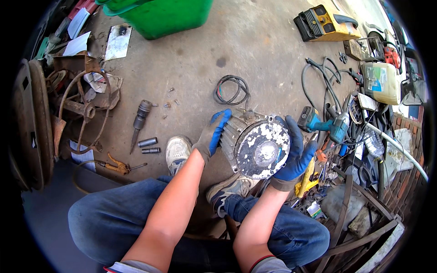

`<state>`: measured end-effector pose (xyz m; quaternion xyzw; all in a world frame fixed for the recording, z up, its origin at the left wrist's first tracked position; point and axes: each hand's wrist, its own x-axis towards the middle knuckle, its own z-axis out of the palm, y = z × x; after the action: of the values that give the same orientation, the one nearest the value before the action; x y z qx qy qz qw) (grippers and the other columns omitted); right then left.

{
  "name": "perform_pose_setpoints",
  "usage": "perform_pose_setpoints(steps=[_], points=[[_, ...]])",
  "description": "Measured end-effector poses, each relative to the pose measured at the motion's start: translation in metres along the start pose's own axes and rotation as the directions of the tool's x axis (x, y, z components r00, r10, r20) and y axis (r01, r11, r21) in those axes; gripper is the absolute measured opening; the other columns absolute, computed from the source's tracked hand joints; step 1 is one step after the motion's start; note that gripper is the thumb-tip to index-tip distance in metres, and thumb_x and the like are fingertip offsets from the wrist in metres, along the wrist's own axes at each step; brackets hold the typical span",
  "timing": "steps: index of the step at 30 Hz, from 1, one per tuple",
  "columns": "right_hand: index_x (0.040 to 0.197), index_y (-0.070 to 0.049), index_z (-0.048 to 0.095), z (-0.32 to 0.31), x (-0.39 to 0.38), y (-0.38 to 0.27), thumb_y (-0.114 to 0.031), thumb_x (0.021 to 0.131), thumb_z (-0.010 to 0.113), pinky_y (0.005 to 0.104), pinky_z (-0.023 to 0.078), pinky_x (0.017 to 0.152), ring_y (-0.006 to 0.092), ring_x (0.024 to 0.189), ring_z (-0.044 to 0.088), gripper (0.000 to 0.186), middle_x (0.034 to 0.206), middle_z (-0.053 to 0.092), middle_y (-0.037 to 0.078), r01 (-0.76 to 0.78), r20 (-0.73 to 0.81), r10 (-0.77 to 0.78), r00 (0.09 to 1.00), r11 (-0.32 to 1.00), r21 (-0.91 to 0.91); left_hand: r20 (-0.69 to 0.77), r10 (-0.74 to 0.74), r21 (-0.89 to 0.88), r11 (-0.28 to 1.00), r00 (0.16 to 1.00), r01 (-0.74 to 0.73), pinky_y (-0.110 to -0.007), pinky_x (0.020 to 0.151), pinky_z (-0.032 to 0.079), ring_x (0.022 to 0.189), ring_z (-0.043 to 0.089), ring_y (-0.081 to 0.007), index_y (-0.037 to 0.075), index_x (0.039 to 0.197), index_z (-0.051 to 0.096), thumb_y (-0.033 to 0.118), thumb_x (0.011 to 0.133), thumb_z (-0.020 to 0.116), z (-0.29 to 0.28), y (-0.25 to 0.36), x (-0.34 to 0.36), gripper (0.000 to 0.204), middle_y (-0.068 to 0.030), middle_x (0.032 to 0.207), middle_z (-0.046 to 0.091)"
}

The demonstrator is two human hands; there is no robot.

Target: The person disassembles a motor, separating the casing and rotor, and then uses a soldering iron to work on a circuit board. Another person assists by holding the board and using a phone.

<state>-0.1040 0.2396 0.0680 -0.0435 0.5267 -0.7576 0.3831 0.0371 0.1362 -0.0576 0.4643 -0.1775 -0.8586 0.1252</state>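
Between my hands is an electric motor (266, 150) with a finned grey housing. Its round end cover faces up toward me, black with flaking white patches. My left hand (215, 134), in a blue and grey glove, grips the fins on the left side. My right hand (297, 157), gloved alike, cups the cover's right edge with its fingers somewhat apart. A coiled black cable (232, 88) lies just beyond the motor. Left of it are several small bolts (168, 104), a dark-handled pointed tool (141, 116) and two dark sockets (149, 145).
A teal cordless impact wrench (330, 125) stands at the right amid cables and scrap. Farther off are a yellow machine (325, 22), a pale jerrycan (381, 84) and a green bin (164, 18). Rusty metal parts (84, 109) and an orange-handled blow gun (117, 166) lie left.
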Motion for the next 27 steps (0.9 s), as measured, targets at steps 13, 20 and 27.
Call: perform_pose_setpoints(steps=[13, 20, 27], points=[[0.131, 0.003, 0.052, -0.029, 0.007, -0.028, -0.005, 0.080, 0.063, 0.0374, 0.031, 0.110, 0.0253, 0.128, 0.046, 0.052, 0.133, 0.054, 0.014, 0.090, -0.040, -0.229, 0.973, 0.531, -0.843, 0.154, -0.229, -0.111, 0.963, 0.961, 0.247, -0.032, 0.091, 0.049, 0.106, 0.061, -0.0180, 0.004, 0.129, 0.056, 0.051, 0.086, 0.066, 0.041, -0.006, 0.008, 0.064, -0.0093, 0.121, 0.063], [0.129, 0.003, 0.054, -0.073, 0.015, 0.006, -0.032, 0.100, 0.051, 0.0322, 0.041, 0.101, 0.0190, 0.112, 0.055, 0.045, 0.125, 0.058, 0.010, -0.003, -0.216, -0.122, 0.969, 0.863, -0.505, 0.055, -0.104, 0.244, 0.966, 0.993, 0.088, -0.030, 0.092, 0.048, 0.106, 0.061, -0.0154, 0.001, 0.129, 0.056, 0.033, 0.091, 0.064, 0.052, 0.025, 0.001, 0.050, -0.0095, 0.119, 0.063], [0.122, -0.006, 0.059, -0.105, 0.041, 0.097, -0.055, 0.099, 0.039, 0.0334, 0.048, 0.093, 0.0214, 0.102, 0.059, 0.058, 0.115, 0.063, 0.010, -0.196, -0.211, 0.157, 0.965, 0.964, -0.179, -0.119, 0.079, 0.380, 0.925, 0.990, -0.028, -0.027, 0.077, 0.049, 0.087, 0.061, -0.0127, -0.004, 0.115, 0.063, 0.027, 0.088, 0.067, 0.037, 0.042, -0.004, 0.041, -0.0074, 0.099, 0.067]])
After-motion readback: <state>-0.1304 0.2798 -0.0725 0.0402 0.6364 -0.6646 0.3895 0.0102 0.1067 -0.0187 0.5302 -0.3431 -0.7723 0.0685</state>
